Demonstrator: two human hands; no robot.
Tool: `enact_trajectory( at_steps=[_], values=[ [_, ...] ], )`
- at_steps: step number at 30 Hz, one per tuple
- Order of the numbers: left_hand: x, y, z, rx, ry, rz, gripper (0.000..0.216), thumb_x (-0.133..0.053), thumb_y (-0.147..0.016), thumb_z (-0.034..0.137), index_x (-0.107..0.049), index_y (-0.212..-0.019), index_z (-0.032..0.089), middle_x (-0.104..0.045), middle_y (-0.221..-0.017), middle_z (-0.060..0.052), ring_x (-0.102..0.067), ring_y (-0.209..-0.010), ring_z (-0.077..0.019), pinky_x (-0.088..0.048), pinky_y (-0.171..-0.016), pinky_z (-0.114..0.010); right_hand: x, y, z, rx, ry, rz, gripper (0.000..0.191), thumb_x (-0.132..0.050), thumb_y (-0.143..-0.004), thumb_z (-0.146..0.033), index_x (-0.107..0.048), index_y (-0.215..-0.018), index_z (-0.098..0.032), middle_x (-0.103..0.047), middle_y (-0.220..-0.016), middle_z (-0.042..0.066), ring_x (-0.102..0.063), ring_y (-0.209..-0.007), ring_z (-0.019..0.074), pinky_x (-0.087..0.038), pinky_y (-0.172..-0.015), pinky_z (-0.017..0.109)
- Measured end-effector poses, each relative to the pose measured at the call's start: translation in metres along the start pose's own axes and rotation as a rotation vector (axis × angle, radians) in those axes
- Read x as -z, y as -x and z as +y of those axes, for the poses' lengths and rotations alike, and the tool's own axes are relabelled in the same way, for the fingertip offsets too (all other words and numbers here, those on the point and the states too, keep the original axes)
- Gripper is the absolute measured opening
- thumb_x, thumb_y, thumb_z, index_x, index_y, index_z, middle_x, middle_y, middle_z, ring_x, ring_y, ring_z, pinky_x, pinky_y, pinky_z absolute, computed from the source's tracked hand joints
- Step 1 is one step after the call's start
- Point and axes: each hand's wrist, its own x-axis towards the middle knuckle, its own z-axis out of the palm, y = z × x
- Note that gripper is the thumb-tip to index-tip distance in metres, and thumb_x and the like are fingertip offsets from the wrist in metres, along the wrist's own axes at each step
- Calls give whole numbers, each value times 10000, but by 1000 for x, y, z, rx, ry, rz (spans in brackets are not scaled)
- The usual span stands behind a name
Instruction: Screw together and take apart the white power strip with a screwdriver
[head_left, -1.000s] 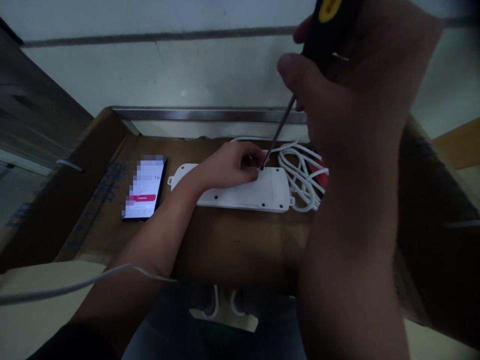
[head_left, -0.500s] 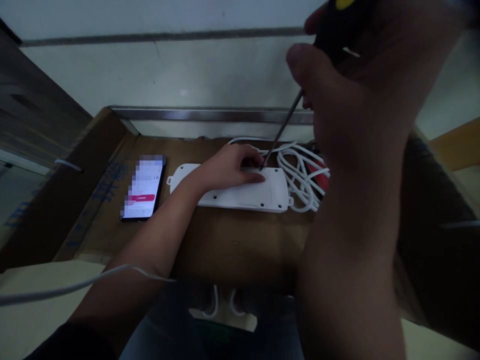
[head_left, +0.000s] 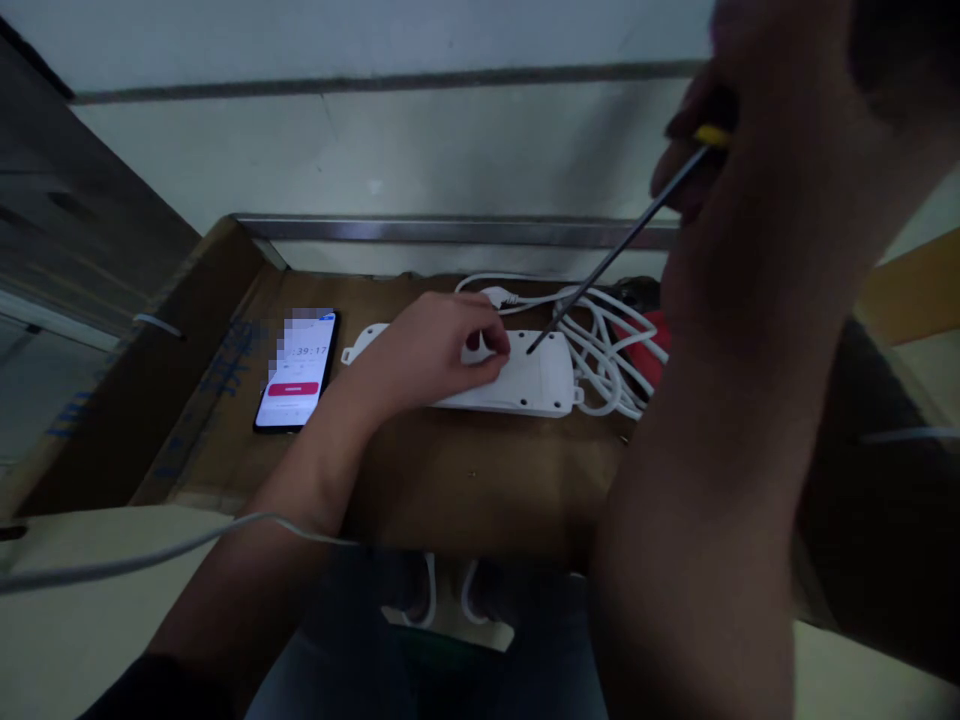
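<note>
Right hand [head_left: 780, 110] wrapped round screwdriver [head_left: 622, 244], tip over white power strip [head_left: 551, 378] — left hand [head_left: 439, 350] over strip, pinched together — can't tell on what

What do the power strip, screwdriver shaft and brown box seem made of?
Power strip: probably matte white plastic, with smooth, moulded-looking rounded corners. Screwdriver shaft: likely steel, going by its smooth grey sheen. Brown box: apparently dull cardboard, given the folded walls.

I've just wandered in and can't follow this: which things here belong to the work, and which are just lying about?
In the job:
white power strip, under the left hand
screwdriver, in the right hand
bunched white cable, probably the strip's

Apparently just lying about:
lit phone
partly hidden red object
</note>
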Motion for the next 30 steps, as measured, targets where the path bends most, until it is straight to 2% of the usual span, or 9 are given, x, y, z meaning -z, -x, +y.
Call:
enact_trajectory(
  at_steps=[5,7,10,15,21,24,27,30],
  values=[
    [-13,64,27,-17,19,-103,101,-626,-972,195,-726,-956,192,-731,-957,-14,-675,-905,-149,-519,-851,-292,-53,14,-12,24,69,-36,376,-646,-932,-536,-651,-973,-162,-568,-756,13,-598,-778,105,-459,-606,206],
    [-23,81,27,-5,28,-78,105,-620,-990,202,-725,-991,195,-731,-974,-18,-679,-923,-147,-531,-869,-293,-68,19,-16,76,89,-15,343,-681,-916,-489,-650,-888,-148,-547,-702,3,-556,-701,85,-421,-584,206],
    [-34,93,22,-9,41,-16,119,-610,-1000,202,-727,-1022,206,-731,-999,-25,-680,-929,-139,-548,-845,-276,-77,23,-17,191,50,50,346,-705,-896,-392,-601,-722,-112,-500,-612,-19,-450,-561,37,-328,-543,210],
    [-42,96,19,-67,11,47,147,-590,-1018,226,-732,-1044,198,-721,-992,-36,-669,-922,-142,-561,-841,-291,-74,21,-16,200,-1,32,396,-698,-891,-426,-566,-701,-105,-497,-586,-31,-402,-506,22,-286,-521,205],
    [-46,96,17,-69,-6,1,216,-556,-1030,250,-762,-1074,199,-694,-1017,-63,-667,-944,-157,-556,-844,-297,-65,37,-32,156,105,-196,389,-748,-833,-493,-605,-724,-148,-506,-610,-3,-424,-566,75,-291,-519,246],
    [-47,96,15,-79,-2,-3,228,-552,-1031,262,-768,-1072,202,-700,-1025,-66,-668,-936,-157,-549,-846,-293,-57,56,-37,147,218,-165,422,-693,-887,-552,-595,-807,-150,-528,-689,2,-461,-625,82,-353,-575,252],
    [-47,96,14,-85,-11,1,245,-540,-1029,259,-774,-1073,201,-703,-1043,-74,-672,-944,-166,-541,-848,-299,-44,71,-40,113,387,-94,483,-686,-878,-633,-611,-879,-155,-600,-806,37,-525,-705,114,-443,-636,284],
    [-46,98,15,-68,-23,-15,259,-530,-1020,257,-774,-1080,195,-708,-1043,-82,-679,-951,-180,-537,-847,-308,-32,77,-46,48,476,-136,542,-682,-851,-685,-628,-907,-149,-642,-865,70,-578,-747,152,-482,-655,308]
  ],
)
